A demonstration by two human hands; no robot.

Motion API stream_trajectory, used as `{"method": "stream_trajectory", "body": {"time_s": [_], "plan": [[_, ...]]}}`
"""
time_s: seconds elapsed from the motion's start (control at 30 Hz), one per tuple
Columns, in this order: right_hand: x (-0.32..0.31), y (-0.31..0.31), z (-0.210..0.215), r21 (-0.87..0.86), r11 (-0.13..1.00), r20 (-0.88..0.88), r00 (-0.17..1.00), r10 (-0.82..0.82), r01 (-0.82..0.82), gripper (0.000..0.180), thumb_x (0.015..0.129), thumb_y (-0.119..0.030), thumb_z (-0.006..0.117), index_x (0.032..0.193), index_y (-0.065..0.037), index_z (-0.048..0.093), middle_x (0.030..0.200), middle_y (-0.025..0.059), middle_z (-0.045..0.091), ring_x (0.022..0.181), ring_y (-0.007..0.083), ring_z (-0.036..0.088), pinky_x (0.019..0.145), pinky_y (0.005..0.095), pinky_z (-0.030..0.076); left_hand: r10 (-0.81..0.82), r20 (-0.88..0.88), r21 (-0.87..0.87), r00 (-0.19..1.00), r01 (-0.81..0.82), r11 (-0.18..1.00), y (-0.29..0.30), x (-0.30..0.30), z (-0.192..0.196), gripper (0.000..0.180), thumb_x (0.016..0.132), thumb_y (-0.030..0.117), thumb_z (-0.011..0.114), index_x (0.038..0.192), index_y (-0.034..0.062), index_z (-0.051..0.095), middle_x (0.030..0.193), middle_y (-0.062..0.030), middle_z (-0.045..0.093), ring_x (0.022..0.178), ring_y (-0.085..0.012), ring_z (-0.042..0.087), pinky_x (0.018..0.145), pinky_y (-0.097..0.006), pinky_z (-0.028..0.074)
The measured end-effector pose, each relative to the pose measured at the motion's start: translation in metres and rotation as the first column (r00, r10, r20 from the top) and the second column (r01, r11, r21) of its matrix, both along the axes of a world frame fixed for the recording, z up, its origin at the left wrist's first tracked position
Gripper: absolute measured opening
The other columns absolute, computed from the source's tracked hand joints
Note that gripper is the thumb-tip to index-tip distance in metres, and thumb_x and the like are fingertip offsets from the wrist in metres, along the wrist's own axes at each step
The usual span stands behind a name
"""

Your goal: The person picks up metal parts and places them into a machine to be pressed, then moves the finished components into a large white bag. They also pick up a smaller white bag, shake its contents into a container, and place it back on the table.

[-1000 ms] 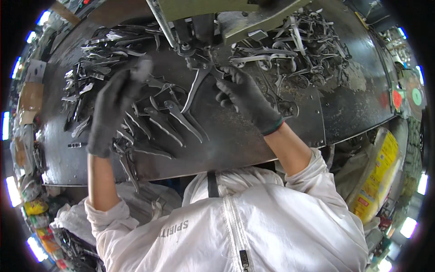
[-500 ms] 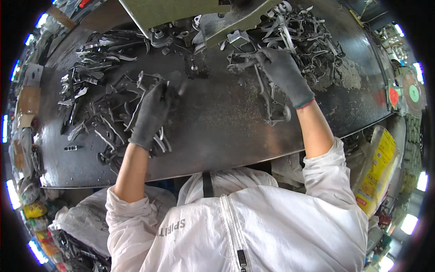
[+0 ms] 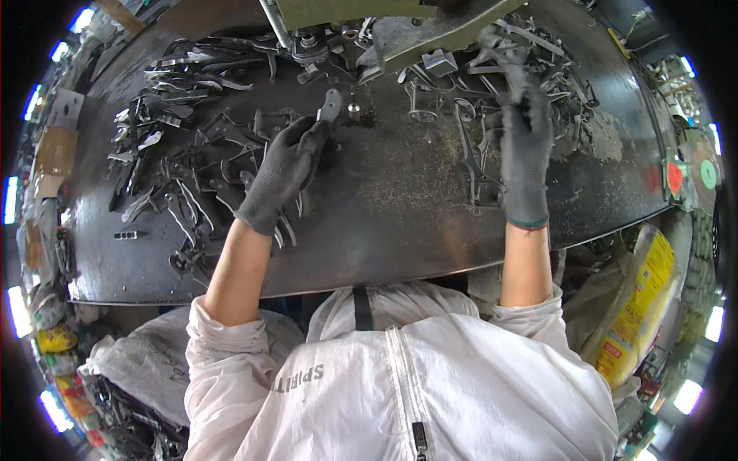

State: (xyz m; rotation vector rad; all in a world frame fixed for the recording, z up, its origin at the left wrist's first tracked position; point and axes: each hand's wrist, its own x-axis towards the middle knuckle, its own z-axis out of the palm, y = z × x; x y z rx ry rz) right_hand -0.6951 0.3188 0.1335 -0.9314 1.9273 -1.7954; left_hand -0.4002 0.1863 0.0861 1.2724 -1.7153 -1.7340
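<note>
My left hand (image 3: 283, 180), in a dark grey work glove, is closed around a dark flat metal lever (image 3: 331, 104). Its rounded end, with a small hole, sticks out past the fingertips close to a short upright metal pin (image 3: 354, 109) on the table. Over the right-hand heap is my gloved right hand (image 3: 526, 154), its fingers smeared by motion. A blurred metal piece (image 3: 500, 52) shows just beyond those fingers; whether it is gripped cannot be told. Openwork metal brackets (image 3: 467, 146) lie on the table just left of that hand.
A grey-green machine body (image 3: 354, 11) overhangs the dark metal table (image 3: 369, 246) at the far middle. Curved metal levers (image 3: 192, 81) are heaped at the left, with more loose parts (image 3: 231, 146) beside my left hand. A yellow-printed sack (image 3: 634, 300) stands below the table's right edge.
My left hand has moved right, and the flat lever's end now shows clearly beyond its fingers. My right hand has left the bracket at its left and shifted right, over the heap.
</note>
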Motion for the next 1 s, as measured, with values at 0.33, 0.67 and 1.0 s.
{"method": "stream_trajectory", "body": {"time_s": [0.33,0.67,1.0], "plan": [[0.075,-0.043,-0.023,0.071,0.824,0.528,0.722,0.447,-0.562,0.022,0.101,-0.009,0.063,0.121,0.0,0.061,0.098,0.0078,0.071,0.069,0.01,0.068,0.057,0.0235,0.053,-0.076,0.138,-0.275,0.988,0.112,0.955,-0.009,-0.016,0.011,0.044,0.108,0.034,0.052,0.131,-0.002,0.064,0.109,-0.0139,0.073,0.103,-0.0194,0.065,0.093,-0.034,0.049],[0.087,-0.063,-0.044,0.123,0.742,0.361,0.726,0.585,-0.659,0.037,0.099,-0.006,0.064,0.134,0.002,0.055,0.121,0.0119,0.068,0.113,0.0197,0.063,0.098,0.0322,0.05,-0.154,0.143,-0.19,0.978,0.18,0.965,-0.032,-0.013,-0.003,0.039,0.106,0.028,0.054,0.13,-0.0008,0.064,0.097,-0.0081,0.071,0.083,-0.0144,0.064,0.084,-0.03,0.051],[0.074,-0.053,-0.071,0.189,0.723,0.387,0.727,0.567,-0.664,0.036,0.102,-0.019,0.065,0.133,-0.003,0.058,0.111,0.0063,0.067,0.082,0.0141,0.067,0.07,0.0278,0.055,0.411,0.379,-0.747,0.829,0.012,0.665,-0.074,0.162,0.04,0.032,0.099,0.03,0.064,0.116,0.0034,0.069,0.103,-0.0152,0.074,0.093,-0.0244,0.07,0.082,-0.041,0.054]]}}
